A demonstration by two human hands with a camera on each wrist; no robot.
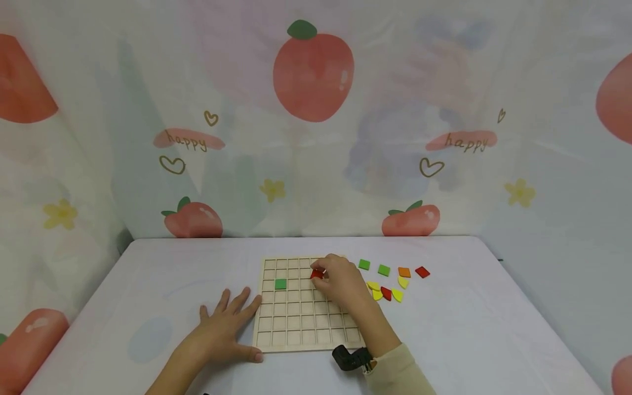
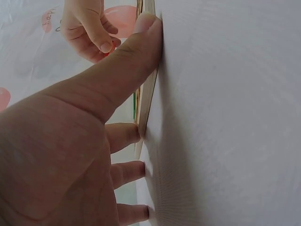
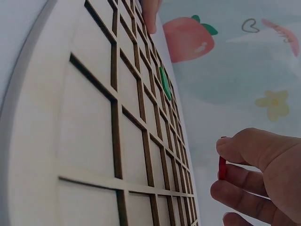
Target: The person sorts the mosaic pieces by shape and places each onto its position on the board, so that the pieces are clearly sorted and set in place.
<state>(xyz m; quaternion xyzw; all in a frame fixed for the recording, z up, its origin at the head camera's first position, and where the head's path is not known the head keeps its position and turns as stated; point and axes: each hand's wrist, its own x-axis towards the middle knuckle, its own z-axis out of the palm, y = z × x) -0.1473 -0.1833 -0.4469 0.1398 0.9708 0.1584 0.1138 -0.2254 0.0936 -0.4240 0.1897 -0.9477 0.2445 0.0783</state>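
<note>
A pale wooden grid board (image 1: 301, 323) lies on the table, with one green square tile (image 1: 280, 284) set in a cell near its upper left. My right hand (image 1: 342, 282) pinches a red tile (image 3: 222, 165) between thumb and fingers, held over the upper right part of the board. In the right wrist view the red tile shows edge-on, apart from the grid. My left hand (image 1: 222, 332) is spread at the board's left edge, its thumb and index fingertip right at the side of the board, the other fingertips on the tablecloth.
Right of the board lie loose tiles: green squares (image 1: 384, 270), an orange one (image 1: 404, 272), a red one (image 1: 422, 272), several yellow curved pieces (image 1: 397, 295) and a red piece (image 1: 386, 293). A fruit-print curtain (image 1: 316, 164) stands behind the white table (image 1: 469, 340).
</note>
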